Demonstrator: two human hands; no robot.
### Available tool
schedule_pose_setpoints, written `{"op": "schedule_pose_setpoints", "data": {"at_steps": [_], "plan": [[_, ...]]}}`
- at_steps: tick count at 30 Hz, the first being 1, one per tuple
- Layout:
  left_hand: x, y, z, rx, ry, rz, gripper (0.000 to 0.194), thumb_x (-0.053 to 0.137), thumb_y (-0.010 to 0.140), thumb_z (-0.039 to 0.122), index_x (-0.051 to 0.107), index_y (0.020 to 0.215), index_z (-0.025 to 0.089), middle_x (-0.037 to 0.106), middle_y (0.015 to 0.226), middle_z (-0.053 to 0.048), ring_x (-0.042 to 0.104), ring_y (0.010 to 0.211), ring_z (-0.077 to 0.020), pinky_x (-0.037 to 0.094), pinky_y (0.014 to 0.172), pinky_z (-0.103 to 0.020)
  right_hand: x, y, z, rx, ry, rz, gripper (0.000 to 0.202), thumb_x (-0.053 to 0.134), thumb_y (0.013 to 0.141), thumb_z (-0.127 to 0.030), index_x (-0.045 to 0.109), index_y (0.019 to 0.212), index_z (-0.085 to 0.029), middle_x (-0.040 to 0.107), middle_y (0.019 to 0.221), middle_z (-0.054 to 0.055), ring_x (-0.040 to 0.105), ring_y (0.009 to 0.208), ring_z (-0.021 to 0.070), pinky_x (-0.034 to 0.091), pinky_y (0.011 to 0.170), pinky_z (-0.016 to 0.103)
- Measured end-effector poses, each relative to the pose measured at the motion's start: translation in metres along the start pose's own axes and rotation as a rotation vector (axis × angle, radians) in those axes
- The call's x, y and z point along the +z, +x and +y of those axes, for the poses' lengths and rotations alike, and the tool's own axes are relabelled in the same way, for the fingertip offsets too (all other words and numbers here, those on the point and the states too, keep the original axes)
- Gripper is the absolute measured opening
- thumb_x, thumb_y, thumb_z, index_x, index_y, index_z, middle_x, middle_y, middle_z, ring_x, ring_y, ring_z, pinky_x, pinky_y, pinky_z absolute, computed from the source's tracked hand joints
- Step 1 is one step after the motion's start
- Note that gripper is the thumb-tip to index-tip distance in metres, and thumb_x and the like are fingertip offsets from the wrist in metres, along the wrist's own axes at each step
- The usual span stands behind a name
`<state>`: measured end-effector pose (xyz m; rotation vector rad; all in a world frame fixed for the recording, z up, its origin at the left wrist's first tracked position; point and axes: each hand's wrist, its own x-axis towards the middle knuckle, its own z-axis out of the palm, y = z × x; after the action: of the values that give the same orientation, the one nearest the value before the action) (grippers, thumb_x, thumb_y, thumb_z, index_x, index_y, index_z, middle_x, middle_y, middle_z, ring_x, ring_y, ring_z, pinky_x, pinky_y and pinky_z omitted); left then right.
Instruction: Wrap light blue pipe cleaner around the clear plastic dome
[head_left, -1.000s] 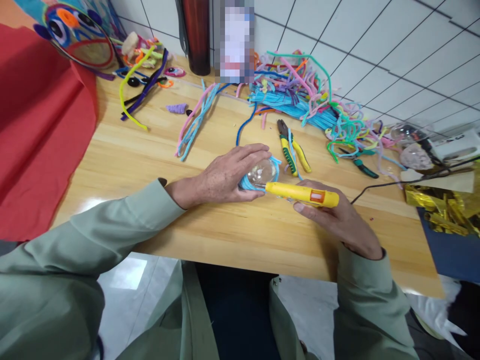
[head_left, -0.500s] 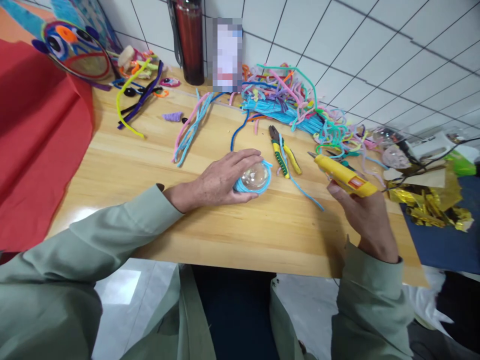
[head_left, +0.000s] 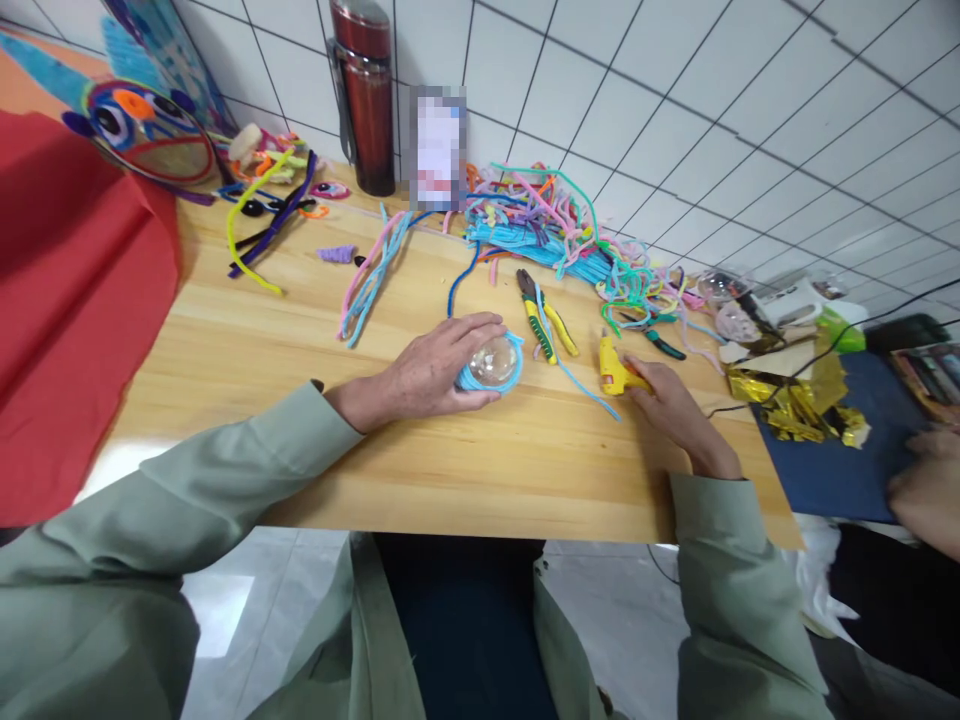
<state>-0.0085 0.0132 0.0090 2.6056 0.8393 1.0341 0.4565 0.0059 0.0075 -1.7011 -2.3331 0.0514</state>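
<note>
Cups in the curled left hand (head_left: 442, 370) a transparent, shiny ball (head_left: 493, 362) ringed with light-blue fuzzy stems, low over the pale wooden worktop (head_left: 480, 480). Grips between thumb and fingers of the right hand (head_left: 675, 405) the handle of a yellow glue gun (head_left: 613, 368), nozzle pointing away from the body, well apart from the ball; hard to tell whether touching the worktop.

Has between the hands, slightly beyond both, yellow-and-green-handled pliers (head_left: 535, 316) with dark metal jaws, and a loose light-blue fuzzy strand (head_left: 589, 392) trailing from there toward the right hand. Shows just beyond the left hand's fingers a dark-blue fuzzy stem (head_left: 459, 285), and farther beyond that hand a loose bundle of pink and light-blue fuzzy stems (head_left: 375, 275), with a small purple wound cone (head_left: 335, 254) to the left of it.

Includes beyond the right hand a pair of green-handled cutters (head_left: 664, 342), partly under a long, tangled heap of multicoloured fuzzy stems (head_left: 547, 235) stretching leftward along the tiled wall. Includes also, far beyond the left hand, an upright dark-red flask (head_left: 373, 120); well to the left of that hand, a red cloth (head_left: 90, 320); to the right of the right hand, crumpled gold foil (head_left: 799, 415) and, farther out, another person's blurred arm (head_left: 930, 490).
</note>
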Motion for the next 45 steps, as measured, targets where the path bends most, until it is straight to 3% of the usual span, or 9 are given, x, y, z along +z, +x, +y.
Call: {"op": "schedule_pose_setpoints", "data": {"at_steps": [3,6,11,14,21,31,37,45], "plan": [[0.000,0.000,0.001,-0.017,-0.010,-0.006,0.078,0.078,0.095,0.046,0.045,0.160,0.017,0.057,0.160,-0.021,0.058,0.151,-0.0353,0.054,0.124,-0.052,-0.012,0.000,-0.019,-0.004,-0.068,0.110,0.044,0.058,0.090,-0.023,0.074,0.131,-0.017,0.079,0.129,0.021,0.073,0.123,0.0411,0.056,0.110,0.067],[-0.001,0.000,0.001,-0.029,-0.021,-0.010,0.079,0.078,0.095,0.046,0.045,0.161,0.017,0.056,0.161,-0.021,0.057,0.152,-0.0351,0.054,0.125,-0.052,-0.025,0.000,-0.073,-0.065,0.007,0.309,0.030,0.066,0.096,-0.028,0.075,0.124,-0.023,0.079,0.128,0.017,0.074,0.125,0.0386,0.056,0.112,0.065],[0.000,0.000,0.002,-0.037,-0.027,-0.008,0.078,0.078,0.096,0.047,0.044,0.160,0.017,0.056,0.161,-0.022,0.057,0.152,-0.0364,0.054,0.124,-0.054,-0.024,0.015,-0.181,-0.220,0.358,0.297,0.010,0.070,0.102,-0.029,0.071,0.112,-0.030,0.080,0.126,0.008,0.077,0.121,0.0289,0.061,0.106,0.053],[-0.001,0.001,0.001,-0.036,-0.047,0.000,0.076,0.077,0.096,0.045,0.045,0.159,0.016,0.057,0.161,-0.023,0.058,0.151,-0.0368,0.055,0.123,-0.054,-0.011,0.027,-0.210,-0.307,0.421,0.265,0.009,0.071,0.102,-0.026,0.069,0.110,-0.029,0.081,0.122,0.007,0.077,0.120,0.0270,0.062,0.105,0.050],[0.001,0.000,0.001,-0.041,-0.075,0.029,0.078,0.078,0.095,0.047,0.044,0.159,0.018,0.058,0.159,-0.023,0.060,0.149,-0.0368,0.057,0.120,-0.055,0.012,0.036,-0.210,-0.307,0.494,0.338,0.024,0.078,0.099,-0.029,0.067,0.120,-0.030,0.081,0.120,0.007,0.078,0.115,0.0287,0.065,0.102,0.053],[0.000,0.000,0.006,-0.054,-0.080,0.043,0.077,0.074,0.098,0.048,0.040,0.162,0.021,0.058,0.158,-0.023,0.061,0.148,-0.0371,0.058,0.118,-0.055,0.027,0.034,-0.211,-0.245,0.441,0.361,0.034,0.076,0.100,-0.035,0.064,0.132,-0.032,0.082,0.120,0.006,0.080,0.113,0.0296,0.068,0.102,0.055],[-0.001,-0.001,0.006,-0.055,-0.075,0.028,0.075,0.072,0.100,0.049,0.040,0.161,0.019,0.057,0.158,-0.024,0.059,0.150,-0.0372,0.057,0.119,-0.055,0.033,0.033,-0.212,-0.266,0.511,0.374,0.063,0.078,0.099,-0.028,0.049,0.154,-0.032,0.078,0.133,0.010,0.077,0.123,0.0304,0.066,0.106,0.056],[0.001,-0.002,0.005,-0.068,-0.095,0.027,0.075,0.070,0.100,0.047,0.037,0.164,0.021,0.055,0.160,-0.024,0.057,0.151,-0.0374,0.056,0.120,-0.058,0.034,0.035,-0.214,-0.270,0.530,0.320,0.054,0.073,0.102,-0.028,0.051,0.151,-0.032,0.077,0.137,0.010,0.077,0.126,0.0311,0.066,0.108,0.058]]}}
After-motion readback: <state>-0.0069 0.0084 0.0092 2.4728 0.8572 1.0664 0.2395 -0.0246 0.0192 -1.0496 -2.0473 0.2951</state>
